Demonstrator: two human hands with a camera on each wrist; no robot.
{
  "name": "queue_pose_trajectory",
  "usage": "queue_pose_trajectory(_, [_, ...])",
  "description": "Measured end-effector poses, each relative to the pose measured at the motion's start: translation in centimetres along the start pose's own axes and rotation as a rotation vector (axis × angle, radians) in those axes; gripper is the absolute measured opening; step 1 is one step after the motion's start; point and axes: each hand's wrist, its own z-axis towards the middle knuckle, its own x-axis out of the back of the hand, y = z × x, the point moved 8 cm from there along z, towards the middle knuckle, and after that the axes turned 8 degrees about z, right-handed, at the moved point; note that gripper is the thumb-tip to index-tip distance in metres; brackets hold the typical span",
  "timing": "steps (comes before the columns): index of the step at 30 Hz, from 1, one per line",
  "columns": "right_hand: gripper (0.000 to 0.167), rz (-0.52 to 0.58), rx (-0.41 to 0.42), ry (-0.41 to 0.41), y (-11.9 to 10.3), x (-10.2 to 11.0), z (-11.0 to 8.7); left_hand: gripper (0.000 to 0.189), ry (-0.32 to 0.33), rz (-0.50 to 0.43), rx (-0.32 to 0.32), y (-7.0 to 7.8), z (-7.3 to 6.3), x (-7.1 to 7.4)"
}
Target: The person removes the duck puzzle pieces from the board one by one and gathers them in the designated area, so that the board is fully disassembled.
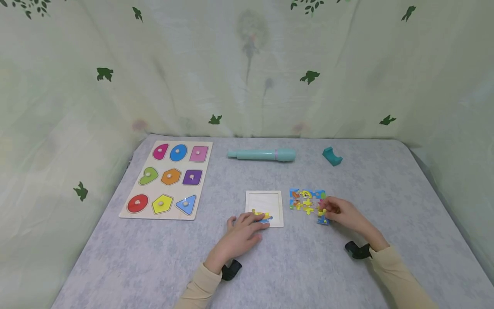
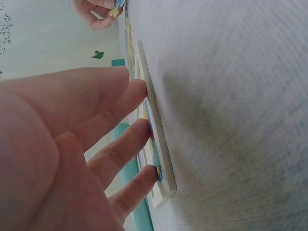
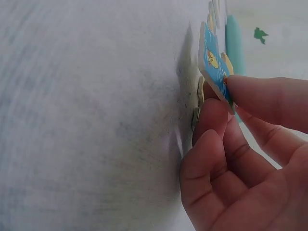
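Note:
My left hand [image 1: 241, 234] rests its fingertips on the small white puzzle frame [image 1: 266, 196], over the puzzle pieces [image 1: 264, 215] along its near side. In the left wrist view those fingers [image 2: 120, 149] reach out fairly straight, tips on the blue and yellow pieces. Between thumb and fingers, my right hand [image 1: 343, 212] pinches a blue jigsaw piece [image 3: 214, 57] with a yellow figure, tilted above the table in the right wrist view. Beside this hand lie several more jigsaw pieces [image 1: 301, 199], blue, yellow and brown, to the right of the frame.
A shape board [image 1: 173, 213] with colourful knobbed pieces lies at the left. Toward the back are a long teal microphone-like stick [image 1: 262, 155] and a small teal curved block [image 1: 332, 156]. A pale curtain [image 1: 270, 98] with green bird shapes hangs behind the table [image 1: 301, 266].

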Motion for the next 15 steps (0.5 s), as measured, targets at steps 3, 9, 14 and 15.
queue_pose_trajectory(3, [0.007,0.0,-0.025,0.007,0.17,0.05,-0.13,0.034,0.001,-0.001,0.0,-0.01,-0.01,0.0])
queue_pose_trajectory(9, [0.009,-0.036,-0.031,-0.005,0.07,-0.22,-0.38,0.034,0.007,-0.014,-0.004,0.04,-0.05,0.04])
queue_pose_trajectory(14, [0.013,-0.151,0.001,0.031,-0.55,-0.4,-0.56,0.033,0.016,-0.014,-0.008,0.08,-0.1,0.02])
queue_pose_trajectory(15, [0.013,-0.173,0.001,0.039,-0.73,-0.45,-0.56,0.033,0.017,-0.012,-0.009,0.07,-0.12,0.01])
